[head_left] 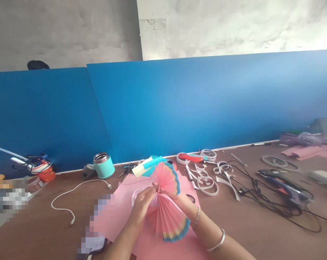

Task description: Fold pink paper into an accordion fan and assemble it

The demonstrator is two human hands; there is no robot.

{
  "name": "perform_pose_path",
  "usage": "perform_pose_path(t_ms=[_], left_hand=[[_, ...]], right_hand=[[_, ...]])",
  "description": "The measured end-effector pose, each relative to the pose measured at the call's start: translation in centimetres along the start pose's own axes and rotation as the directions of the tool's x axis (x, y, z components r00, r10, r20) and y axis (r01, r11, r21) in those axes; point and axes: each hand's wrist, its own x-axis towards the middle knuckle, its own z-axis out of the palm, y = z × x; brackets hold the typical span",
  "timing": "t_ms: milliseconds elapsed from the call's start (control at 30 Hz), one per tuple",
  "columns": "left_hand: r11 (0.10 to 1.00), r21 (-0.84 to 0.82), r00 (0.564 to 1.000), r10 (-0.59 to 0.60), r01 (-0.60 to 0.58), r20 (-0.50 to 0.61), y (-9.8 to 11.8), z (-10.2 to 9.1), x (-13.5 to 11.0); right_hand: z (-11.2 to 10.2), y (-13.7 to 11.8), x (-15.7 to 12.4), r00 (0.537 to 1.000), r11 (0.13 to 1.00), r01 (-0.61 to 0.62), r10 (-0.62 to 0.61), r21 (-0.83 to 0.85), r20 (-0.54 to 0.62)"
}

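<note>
A pleated pink paper fan [166, 196] with yellow and blue edges is pinched at its middle, one half spread upward and the other downward. My left hand [142, 207] is closed on the fan's centre from the left. My right hand [181, 204], with bracelets on the wrist, grips the same centre from the right. Both hands hover over a pink paper sheet [120, 213] lying on the brown table [234, 224].
A teal tin [104, 165] and a white cable [71, 195] lie to the left. White tape rolls and curled strips [206, 178] are to the right, then black wires and a glue gun [282, 186]. A blue partition [206, 108] closes the back.
</note>
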Motion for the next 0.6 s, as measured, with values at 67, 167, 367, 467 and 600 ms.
perform_pose_path(t_ms=[67, 167, 367, 467, 600], left_hand=[[1.000, 0.000, 0.998, -0.001, 0.001, 0.065, 0.5, 0.2, -0.2], [1.000, 0.021, 0.992, -0.016, 0.013, 0.122, 1.0, 0.3, -0.3], [0.999, 0.038, 0.991, -0.038, 0.033, 0.132, 1.0, -0.5, -0.2], [0.999, 0.040, 0.999, -0.010, 0.008, 0.037, 0.6, -0.8, 0.2], [0.996, 0.084, 0.999, 0.011, -0.007, -0.048, 0.0, -1.5, 0.7]], right_hand=[[0.5, 0.4, -0.1, 1.000, 1.000, -0.005, 0.005, 0.023, 0.014], [0.6, 0.9, -0.1, 0.999, 0.999, -0.014, 0.013, 0.037, 0.036], [-0.4, -0.3, -0.6, 0.984, 0.987, -0.157, 0.155, 0.021, 0.092], [-0.8, -1.2, -0.7, 0.970, 0.984, -0.166, 0.150, 0.069, 0.189], [-1.4, -1.1, -0.2, 0.999, 0.998, -0.030, 0.031, 0.048, -0.022]])
